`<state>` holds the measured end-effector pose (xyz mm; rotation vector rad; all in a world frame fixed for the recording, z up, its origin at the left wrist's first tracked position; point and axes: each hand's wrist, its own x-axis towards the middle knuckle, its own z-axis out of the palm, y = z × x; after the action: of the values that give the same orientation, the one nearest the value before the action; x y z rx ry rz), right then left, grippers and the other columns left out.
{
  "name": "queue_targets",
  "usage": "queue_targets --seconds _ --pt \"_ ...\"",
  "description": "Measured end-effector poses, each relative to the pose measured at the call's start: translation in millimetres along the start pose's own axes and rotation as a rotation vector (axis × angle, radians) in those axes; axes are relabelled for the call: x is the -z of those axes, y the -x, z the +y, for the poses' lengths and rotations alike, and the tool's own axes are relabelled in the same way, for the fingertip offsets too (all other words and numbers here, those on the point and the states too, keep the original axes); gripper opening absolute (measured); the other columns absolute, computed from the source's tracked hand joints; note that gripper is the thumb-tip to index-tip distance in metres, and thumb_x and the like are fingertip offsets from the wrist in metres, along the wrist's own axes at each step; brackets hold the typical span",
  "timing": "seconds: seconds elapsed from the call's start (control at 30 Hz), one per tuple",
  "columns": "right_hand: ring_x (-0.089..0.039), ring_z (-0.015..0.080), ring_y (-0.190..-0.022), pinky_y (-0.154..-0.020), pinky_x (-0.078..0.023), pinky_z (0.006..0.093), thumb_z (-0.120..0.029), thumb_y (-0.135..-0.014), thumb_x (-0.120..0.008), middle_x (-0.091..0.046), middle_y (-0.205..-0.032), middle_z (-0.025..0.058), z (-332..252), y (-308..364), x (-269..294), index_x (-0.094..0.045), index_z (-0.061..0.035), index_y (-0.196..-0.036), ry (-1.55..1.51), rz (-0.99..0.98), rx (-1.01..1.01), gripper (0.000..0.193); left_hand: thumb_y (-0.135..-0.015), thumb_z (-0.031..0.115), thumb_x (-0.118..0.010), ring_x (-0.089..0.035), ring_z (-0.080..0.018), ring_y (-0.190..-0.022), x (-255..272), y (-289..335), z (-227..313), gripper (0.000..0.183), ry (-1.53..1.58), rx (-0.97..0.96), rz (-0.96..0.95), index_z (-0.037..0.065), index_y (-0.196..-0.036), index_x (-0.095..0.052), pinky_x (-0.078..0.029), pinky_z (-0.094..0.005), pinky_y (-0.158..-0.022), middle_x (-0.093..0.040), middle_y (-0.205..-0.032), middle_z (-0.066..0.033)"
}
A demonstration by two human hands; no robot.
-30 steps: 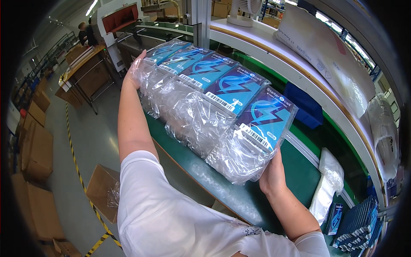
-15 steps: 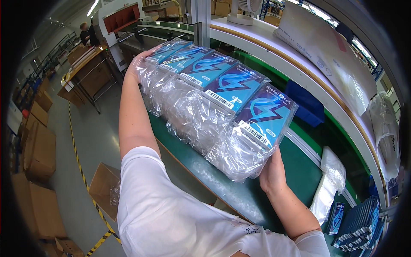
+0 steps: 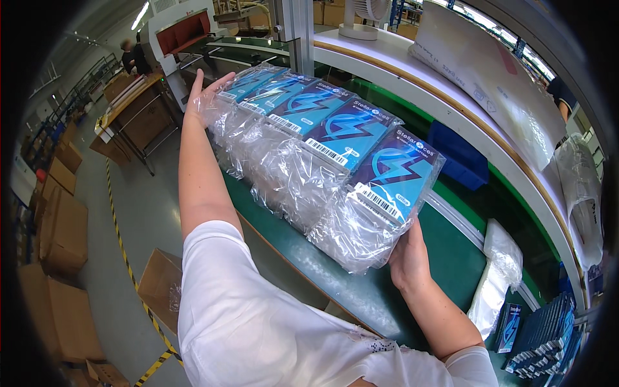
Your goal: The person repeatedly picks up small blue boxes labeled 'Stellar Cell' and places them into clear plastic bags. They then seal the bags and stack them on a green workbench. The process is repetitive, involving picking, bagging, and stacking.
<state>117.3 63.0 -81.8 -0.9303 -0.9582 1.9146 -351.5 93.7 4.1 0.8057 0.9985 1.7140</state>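
A row of several blue boxes (image 3: pixel 394 171) in loose clear plastic film (image 3: pixel 284 174) lies slantwise in front of me over the green work surface (image 3: pixel 335 293). At the far left end, my left hand (image 3: pixel 205 100) is open, its fingers stretched apart and its palm side against the film. My right hand (image 3: pixel 411 261) is closed on the near right end from below and the side; its fingertips are hidden behind the last box. Crumpled film bulges along the side of the row that faces me.
A white stack of plastic bags (image 3: pixel 493 277) lies right of my right arm, near stacked flat blue boxes (image 3: pixel 545 332). Behind stand a blue bin (image 3: pixel 458 158) and a white shelf (image 3: pixel 451 97) with a fan (image 3: pixel 364 19). An open carton (image 3: pixel 158 280) sits on the floor at left.
My left hand has loosened from its curl around the far end, and its fingers now stretch up and apart. The boxes and my right hand have shifted very slightly left.
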Motion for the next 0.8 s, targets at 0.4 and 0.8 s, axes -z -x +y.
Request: queue_targets --seconds 0.4,0.8 --pt "-0.043 0.0192 -0.114 -0.091 -0.034 0.0412 -0.055 -0.094 -0.035 -0.050 -0.126 0.0064 4.5 5.5 5.9 -0.047 -0.0075 -0.126 0.082 0.091 0.071 0.058 -0.084 0.071 -0.030 -0.050 -0.0326 -0.115 136.8 -32.7 -58.8 0.081 -0.254 -0.012 0.638 0.004 -0.126 -0.049 -0.039 -0.0495 -0.096 -0.050 -0.131 -0.0125" --pt "-0.043 0.0184 -0.113 -0.093 -0.032 0.0413 -0.052 -0.095 -0.037 -0.050 -0.125 0.0041 8.3 -2.4 30.5 -0.046 -0.0093 -0.127 0.011 0.069 0.059 0.054 -0.085 0.070 -0.032 -0.050 -0.0325 -0.115 127.1 -39.8 -109.9 0.080 -0.380 0.225 0.609 0.005 -0.127 -0.049 -0.039 -0.0493 -0.096 -0.051 -0.131 -0.0124"
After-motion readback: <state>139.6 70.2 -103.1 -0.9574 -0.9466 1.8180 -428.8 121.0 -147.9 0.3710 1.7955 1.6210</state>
